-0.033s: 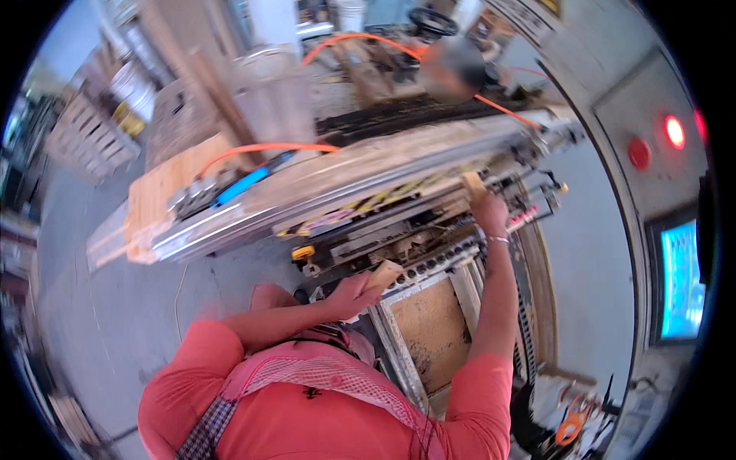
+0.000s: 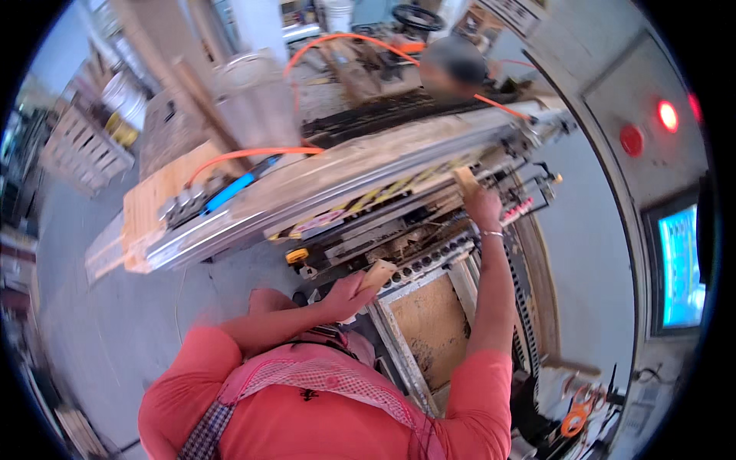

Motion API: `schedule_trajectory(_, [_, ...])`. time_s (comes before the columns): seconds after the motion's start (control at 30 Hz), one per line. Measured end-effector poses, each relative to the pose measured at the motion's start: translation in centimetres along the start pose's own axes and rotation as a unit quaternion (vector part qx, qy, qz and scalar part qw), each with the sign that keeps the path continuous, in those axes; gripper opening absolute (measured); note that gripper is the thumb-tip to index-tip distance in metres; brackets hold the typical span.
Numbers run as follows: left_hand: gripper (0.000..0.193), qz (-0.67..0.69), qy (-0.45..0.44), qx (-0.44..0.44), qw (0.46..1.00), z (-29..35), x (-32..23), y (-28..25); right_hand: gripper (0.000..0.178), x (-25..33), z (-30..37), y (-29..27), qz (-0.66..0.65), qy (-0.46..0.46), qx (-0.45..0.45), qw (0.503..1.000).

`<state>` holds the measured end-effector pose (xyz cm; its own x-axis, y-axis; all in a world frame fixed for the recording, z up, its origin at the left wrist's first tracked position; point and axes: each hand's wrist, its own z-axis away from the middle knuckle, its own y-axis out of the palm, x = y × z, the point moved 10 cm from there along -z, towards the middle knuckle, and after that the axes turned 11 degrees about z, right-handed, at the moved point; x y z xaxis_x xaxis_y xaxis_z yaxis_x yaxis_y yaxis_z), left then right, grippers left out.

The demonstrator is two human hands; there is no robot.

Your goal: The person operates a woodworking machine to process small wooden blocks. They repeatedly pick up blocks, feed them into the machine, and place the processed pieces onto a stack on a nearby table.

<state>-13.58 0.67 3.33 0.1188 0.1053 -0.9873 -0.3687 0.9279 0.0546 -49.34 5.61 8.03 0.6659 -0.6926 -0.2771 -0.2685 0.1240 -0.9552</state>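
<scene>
My left hand (image 2: 343,299) is closed around a short pale wood piece (image 2: 378,274), in front of the machine's near edge. Stretched out over the machine (image 2: 383,249), my right hand (image 2: 483,207) grips another pale wood block (image 2: 464,181) that points away from me. That block is close to the yellow-and-black striped strip (image 2: 360,201); whether it touches anything there I cannot tell. Between the two hands runs a row of black round parts (image 2: 429,262) along a light rail. My fingertips are partly hidden behind the wood.
Beyond the striped strip lies a long metal-edged beam (image 2: 307,195), with an orange hose (image 2: 253,152) and a blue tool (image 2: 230,192) on it. A control panel with a lit screen (image 2: 681,268) and a red button (image 2: 632,140) stands at right. A framed board (image 2: 431,330) lies below my hands.
The view has shifted slightly, so the beam and panel appear a little to the left. Both hands keep hold of their wood pieces, in nearly the same places.
</scene>
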Motion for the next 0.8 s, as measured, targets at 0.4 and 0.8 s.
schedule_trajectory(0.4, [0.022, 0.021, 0.01, 0.03, 0.999, 0.0, -0.5, 0.1, 0.03, -0.7, 0.4, 0.3, -0.048, 0.063, 0.008, 0.997])
schedule_trajectory(0.8, [0.019, 0.078, 0.003, 0.022, 0.997, 0.0, 0.1, 0.0, 0.046, -1.0, 0.5, 0.8, -0.067, 0.056, 0.067, 0.994])
